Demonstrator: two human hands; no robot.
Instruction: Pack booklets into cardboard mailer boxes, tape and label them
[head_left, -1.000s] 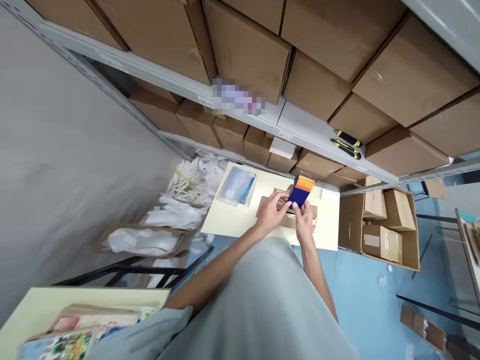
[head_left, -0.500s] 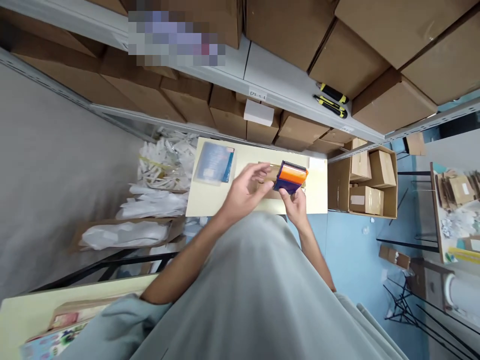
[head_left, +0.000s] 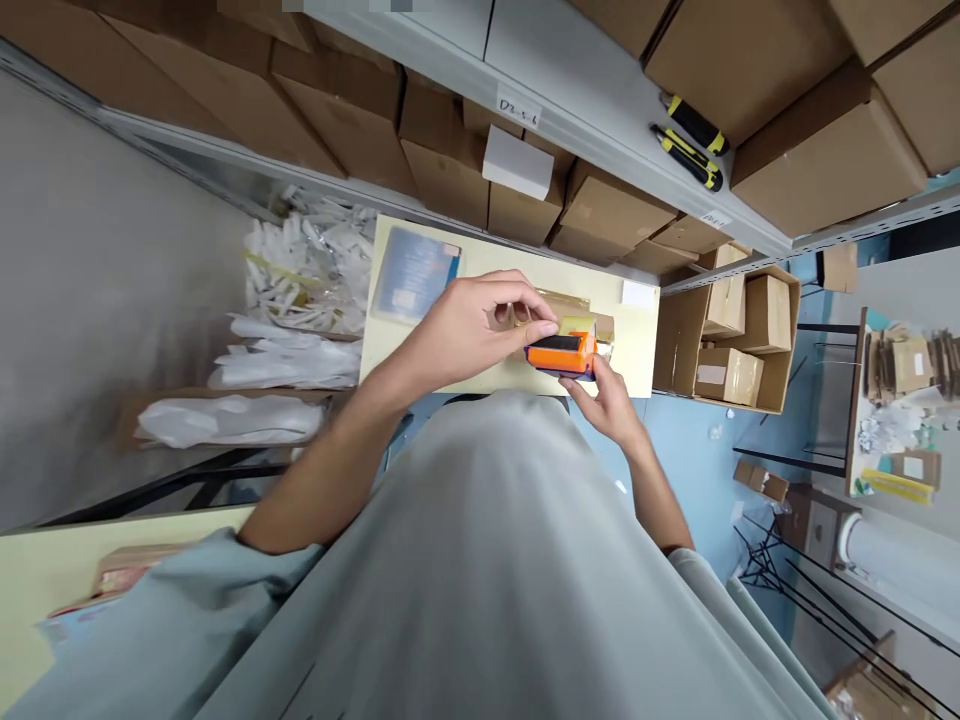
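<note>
An orange and dark blue box (head_left: 556, 358) is held above the pale yellow table (head_left: 480, 258). My right hand (head_left: 606, 400) grips its lower right side, thumb and fingers around the edge. My left hand (head_left: 495, 325) has its thumb and fingers pinched together at the box's upper left edge; whatever lies between the fingertips is too small to make out. A yellowish flap or piece (head_left: 579, 326) stands up behind the box. Beyond it on the table lies a brown cardboard piece (head_left: 559, 303), partly hidden. A blue package in clear plastic (head_left: 416, 275) lies at the table's left.
Overhead is a metal shelf (head_left: 585, 130) with brown boxes and two yellow-black cutters (head_left: 688, 155). An open carton (head_left: 784, 345) with boxes inside stands right of the table. White plastic bags (head_left: 232, 418) are stacked at the left.
The box has turned and tilted, so its orange side with a black strip shows, with a yellowish piece behind. My left hand's fingers have closed at the box's edge. The view has shifted.
</note>
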